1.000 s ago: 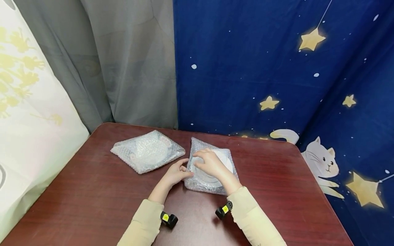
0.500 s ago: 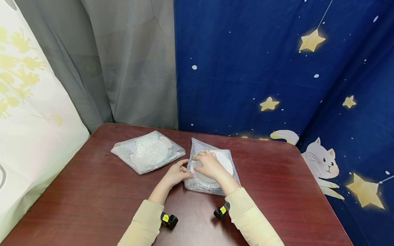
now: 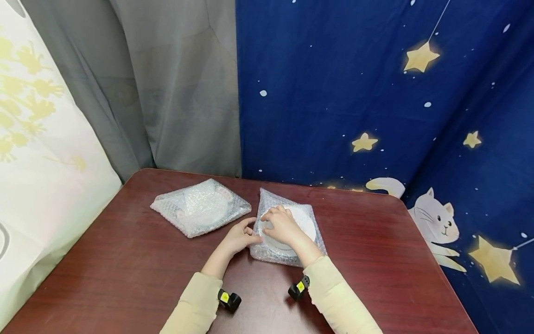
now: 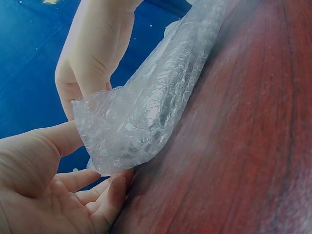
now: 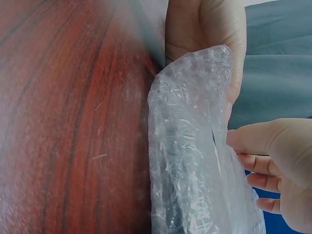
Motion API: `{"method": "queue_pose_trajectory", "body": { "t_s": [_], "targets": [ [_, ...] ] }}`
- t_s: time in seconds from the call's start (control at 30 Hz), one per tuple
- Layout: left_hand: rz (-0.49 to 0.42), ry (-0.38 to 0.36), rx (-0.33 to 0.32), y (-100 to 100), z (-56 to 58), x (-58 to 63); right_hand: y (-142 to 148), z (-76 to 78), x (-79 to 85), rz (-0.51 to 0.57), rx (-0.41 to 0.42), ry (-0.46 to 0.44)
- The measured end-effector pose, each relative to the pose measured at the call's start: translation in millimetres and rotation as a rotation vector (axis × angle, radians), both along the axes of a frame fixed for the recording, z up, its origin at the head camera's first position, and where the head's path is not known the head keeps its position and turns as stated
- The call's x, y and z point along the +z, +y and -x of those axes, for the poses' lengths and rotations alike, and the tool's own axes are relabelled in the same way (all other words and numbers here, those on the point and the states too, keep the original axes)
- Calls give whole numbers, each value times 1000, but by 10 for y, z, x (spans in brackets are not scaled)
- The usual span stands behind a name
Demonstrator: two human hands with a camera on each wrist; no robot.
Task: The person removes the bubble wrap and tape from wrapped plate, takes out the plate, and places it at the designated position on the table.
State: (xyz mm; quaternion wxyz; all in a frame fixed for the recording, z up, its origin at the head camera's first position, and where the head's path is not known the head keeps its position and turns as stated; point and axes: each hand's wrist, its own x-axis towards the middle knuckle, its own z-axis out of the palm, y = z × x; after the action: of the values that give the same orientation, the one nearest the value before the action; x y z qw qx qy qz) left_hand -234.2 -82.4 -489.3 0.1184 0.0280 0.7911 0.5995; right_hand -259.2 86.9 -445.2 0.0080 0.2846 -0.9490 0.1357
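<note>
A bubble-wrap pouch (image 3: 267, 253) lies right of the table's middle, with a round white disc like a plate (image 3: 308, 226) showing in it. My left hand (image 3: 237, 236) holds the pouch's left edge, thumb over it and the other fingers below; the left wrist view shows this wrap edge (image 4: 105, 131) between them. My right hand (image 3: 285, 227) reaches across the top, fingers bent loosely. In the right wrist view its fingertips (image 5: 265, 183) touch the upper face of the wrap (image 5: 187, 131). Part of the disc is hidden under this hand.
A second bubble-wrapped package (image 3: 204, 206), also with a pale round shape inside, lies to the left on the dark red wooden table (image 3: 367, 250). Behind the table hang a grey curtain (image 3: 187, 93) and a blue star-patterned curtain (image 3: 317, 93).
My right hand and forearm have shifted slightly left and toward me over the pouch, fingers drawn a little closer together. My left hand and both packages stay in place.
</note>
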Motion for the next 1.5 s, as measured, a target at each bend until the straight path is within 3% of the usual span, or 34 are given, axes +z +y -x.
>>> {"method": "queue_pose_trajectory", "body": {
  "t_s": [1.5],
  "targets": [
    [15, 28, -9, 3, 18, -17, 12, -46, -155, 181, -25, 40]
  ]
}}
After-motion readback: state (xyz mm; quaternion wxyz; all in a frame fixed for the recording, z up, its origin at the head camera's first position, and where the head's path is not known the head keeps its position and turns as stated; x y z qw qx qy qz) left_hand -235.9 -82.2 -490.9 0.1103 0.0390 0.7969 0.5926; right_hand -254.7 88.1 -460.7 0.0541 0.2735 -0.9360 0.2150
